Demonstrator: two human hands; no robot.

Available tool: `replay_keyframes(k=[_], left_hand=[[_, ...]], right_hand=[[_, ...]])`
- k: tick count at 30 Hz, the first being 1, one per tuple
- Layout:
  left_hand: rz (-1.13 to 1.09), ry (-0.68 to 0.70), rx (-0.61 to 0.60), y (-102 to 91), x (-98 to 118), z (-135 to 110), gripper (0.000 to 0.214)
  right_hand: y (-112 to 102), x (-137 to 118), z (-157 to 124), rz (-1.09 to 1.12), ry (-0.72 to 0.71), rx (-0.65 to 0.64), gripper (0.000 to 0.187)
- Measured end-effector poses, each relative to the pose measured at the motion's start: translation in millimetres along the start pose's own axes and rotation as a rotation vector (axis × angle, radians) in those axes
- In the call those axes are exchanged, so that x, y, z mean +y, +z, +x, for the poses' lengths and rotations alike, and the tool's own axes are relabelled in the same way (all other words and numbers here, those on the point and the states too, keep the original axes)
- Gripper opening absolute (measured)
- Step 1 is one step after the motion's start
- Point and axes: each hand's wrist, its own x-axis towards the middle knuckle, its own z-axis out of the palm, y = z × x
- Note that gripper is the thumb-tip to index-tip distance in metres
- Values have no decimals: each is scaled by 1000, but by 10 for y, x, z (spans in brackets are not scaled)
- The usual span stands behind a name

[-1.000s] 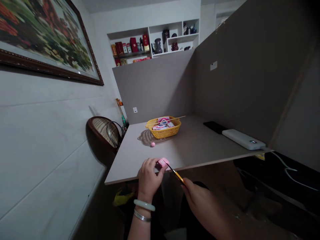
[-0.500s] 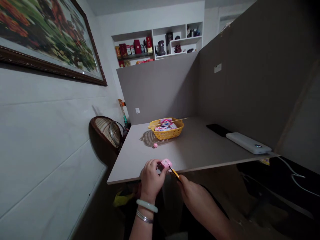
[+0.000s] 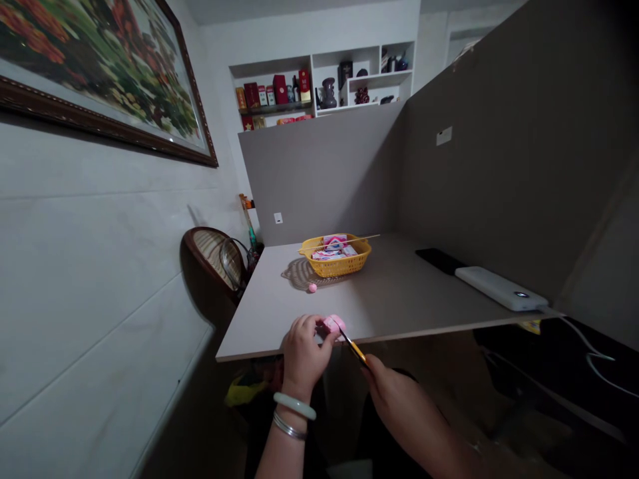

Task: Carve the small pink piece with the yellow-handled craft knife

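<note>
Since the last frame, the whole scene has slid a little to the right on my head feed, with the wall shelves, basket and tabletop all sitting further over, while both hands remain at the table's front edge.

Working left to right, I see a framed floral painting (image 3: 90, 73) on the wall, then a round woven piece with a dark rim (image 3: 210, 263) below it, and a racket head (image 3: 232, 263) just beside that. A silvery bangle (image 3: 288, 427) and a pale jade bangle (image 3: 294, 406) circle the left wrist. My left hand (image 3: 303, 352) is clenched, its fingers (image 3: 312, 326) grasping a pink lump (image 3: 333, 324) just over the near edge of the grey table (image 3: 259, 319). A small pink ball (image 3: 312, 287) lies on the tabletop, near a yellow plastic basket (image 3: 335, 265) of pink-printed packets with a thin skewer (image 3: 344, 243) across it. Higher up stand white shelves (image 3: 319, 86). My right hand (image 3: 399, 406) pinches a yellow-handled tool (image 3: 353, 348), and its black tip touches the pink lump. Further right lie a black phone (image 3: 439, 260) and a white power bank (image 3: 502, 288), nearly touching.
</note>
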Motion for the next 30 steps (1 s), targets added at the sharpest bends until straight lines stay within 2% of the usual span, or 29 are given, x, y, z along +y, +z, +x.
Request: replay_keyframes(k=[7, 14, 20, 26, 30], left_hand=[[-4, -13, 14, -10, 20, 0, 18], [0, -13, -1, -6, 13, 7, 17], [6, -11, 17, 2, -1, 14, 18], [33, 9, 13, 6, -4, 5, 17], [20, -1, 18, 5, 8, 6, 18]], right_hand=[[-62, -64, 128, -24, -35, 15, 25], [-14, 20, -17, -10, 7, 6, 24], [-25, -54, 128, -23, -41, 28, 26], [-62, -4, -2, -17, 7, 1, 25], [-88, -76, 99, -45, -16, 14, 26]])
